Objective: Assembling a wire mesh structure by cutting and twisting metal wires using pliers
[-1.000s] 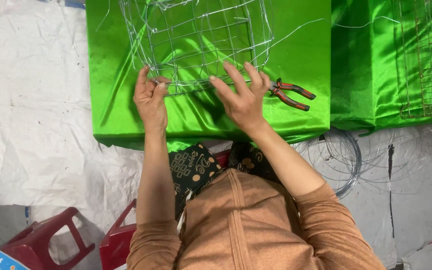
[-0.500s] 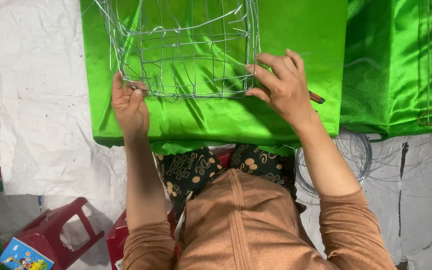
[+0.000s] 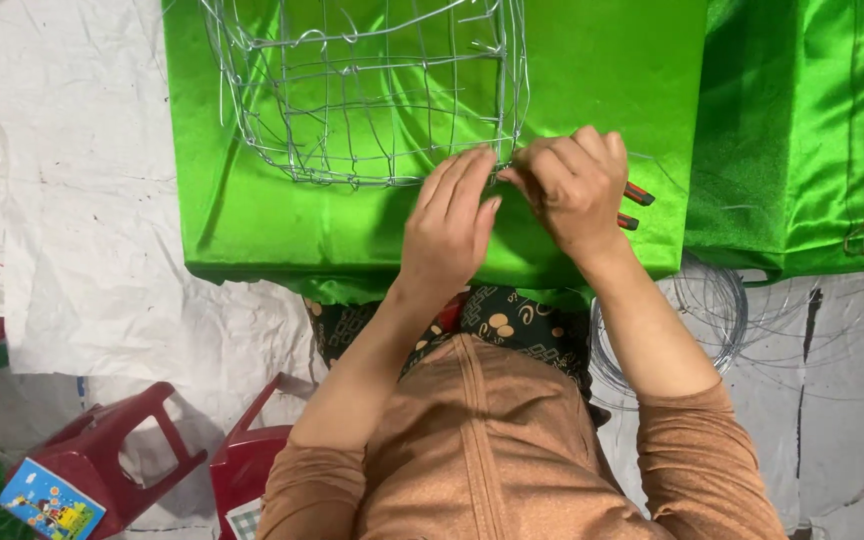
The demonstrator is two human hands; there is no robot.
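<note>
fingers (image 3: 472,180) of both hands have come together, pinching the wire frame (image 3: 372,90) at its near right corner; pliers (image 3: 636,205) lie beside the right hand (image 3: 577,190).

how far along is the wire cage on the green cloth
Mostly formed: the wire cage already has a grid of crossing wires and stands on the green cloth. In hand: the left hand and right hand meet at its near right corner, fingers pinching wire there. Left: loose wire ends stick out along the rim, the pliers lie mostly hidden under the right hand, and a wire coil waits on the floor.
</note>
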